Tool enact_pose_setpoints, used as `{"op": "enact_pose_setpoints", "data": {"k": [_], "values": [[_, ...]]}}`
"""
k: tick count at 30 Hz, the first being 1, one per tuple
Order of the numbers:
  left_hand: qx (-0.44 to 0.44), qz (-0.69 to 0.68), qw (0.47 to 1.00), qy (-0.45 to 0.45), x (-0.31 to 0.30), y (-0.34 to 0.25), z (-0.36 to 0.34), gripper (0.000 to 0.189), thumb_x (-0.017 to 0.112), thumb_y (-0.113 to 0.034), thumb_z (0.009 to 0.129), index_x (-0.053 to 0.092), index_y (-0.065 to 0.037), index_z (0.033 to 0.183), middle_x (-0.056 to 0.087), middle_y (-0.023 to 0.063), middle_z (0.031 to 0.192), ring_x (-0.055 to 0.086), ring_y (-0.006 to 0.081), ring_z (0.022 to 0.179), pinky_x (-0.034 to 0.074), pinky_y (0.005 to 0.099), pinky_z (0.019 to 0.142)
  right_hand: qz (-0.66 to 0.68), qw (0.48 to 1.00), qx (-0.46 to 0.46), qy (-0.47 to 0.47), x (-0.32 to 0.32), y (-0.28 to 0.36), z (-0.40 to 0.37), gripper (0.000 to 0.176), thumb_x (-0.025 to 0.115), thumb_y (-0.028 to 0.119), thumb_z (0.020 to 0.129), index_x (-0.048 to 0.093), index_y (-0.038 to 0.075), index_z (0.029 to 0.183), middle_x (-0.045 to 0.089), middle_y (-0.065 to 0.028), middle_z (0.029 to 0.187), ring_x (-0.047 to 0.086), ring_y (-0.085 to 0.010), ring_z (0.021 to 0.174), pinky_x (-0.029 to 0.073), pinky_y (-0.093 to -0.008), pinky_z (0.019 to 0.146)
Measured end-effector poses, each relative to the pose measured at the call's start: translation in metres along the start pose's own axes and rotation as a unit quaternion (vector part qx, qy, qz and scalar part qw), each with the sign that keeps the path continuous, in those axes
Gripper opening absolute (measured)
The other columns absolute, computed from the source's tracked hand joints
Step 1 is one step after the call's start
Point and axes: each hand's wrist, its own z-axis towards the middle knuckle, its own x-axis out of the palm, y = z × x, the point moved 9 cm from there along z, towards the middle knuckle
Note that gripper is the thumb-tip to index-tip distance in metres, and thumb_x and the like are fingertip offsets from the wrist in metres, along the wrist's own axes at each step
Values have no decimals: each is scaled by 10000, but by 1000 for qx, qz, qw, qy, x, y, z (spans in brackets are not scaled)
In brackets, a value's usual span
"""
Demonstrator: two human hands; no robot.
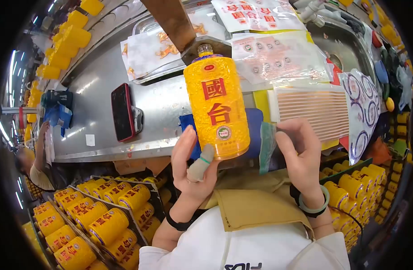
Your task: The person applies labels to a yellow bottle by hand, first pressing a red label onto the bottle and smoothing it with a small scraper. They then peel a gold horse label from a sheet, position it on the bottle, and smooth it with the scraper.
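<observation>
A large yellow bottle (217,103) with red characters lies tilted on the bench, its clear neck at the notch of a metal-and-wood holder (186,27). Its lower part rests over a blue pad (255,121). My left hand (193,173) is at the bottle's lower left corner with fingers apart; a finger cot (199,168) with a green band covers one digit, which overlaps the bottle's edge. To the right of the bottle, my right hand (301,155) pinches the edge of a green strip (266,147) between thumb and index finger.
Decal sheets (278,54), a striped sheet (312,112) and purple-ringed film (361,112) cover the bench's right side. A red-cased phone (122,112) lies left. Crates of yellow bottles (98,220) stand below. Another person's arm (40,148) shows far left.
</observation>
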Motion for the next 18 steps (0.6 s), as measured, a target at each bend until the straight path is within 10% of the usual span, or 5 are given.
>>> {"op": "enact_pose_setpoints", "data": {"k": [4, 12, 14, 18], "values": [[206, 308, 927, 57, 18, -47, 3, 479, 828, 8, 779, 742, -147, 1224, 479, 208, 1463, 472, 393, 1338, 430, 448, 1081, 23, 1000, -15, 13, 6, 1, -1, 123, 669, 24, 959, 644, -14, 1074, 667, -35, 928, 607, -74, 807, 493, -235, 733], [192, 309, 923, 128, 44, -55, 7, 459, 788, -85, 755, 785, -297, 1163, 452, 154, 1523, 408, 392, 1364, 419, 432, 1105, -6, 998, -61, 2, 9, 14, 2, 110, 673, 28, 948, 663, -12, 1050, 638, -60, 893, 596, -112, 763, 482, -264, 700], [218, 289, 929, 75, 42, -58, 8, 575, 801, -48, 771, 698, -177, 1322, 461, 184, 1526, 397, 395, 1395, 401, 444, 1131, -22, 997, -79, -10, 7, 18, 4, 108, 671, 29, 948, 664, -12, 1048, 632, -65, 889, 601, -122, 761, 483, -270, 700], [-32, 134, 990, 41, 12, -7, 17, 828, 847, -21, 779, 430, 85, 1487, 461, 255, 1535, 403, 369, 1465, 351, 455, 1180, 6, 995, -96, 10, 12, 22, 5, 141, 621, 14, 975, 665, -17, 1105, 624, -71, 920, 582, -122, 790, 473, -264, 729]]}}
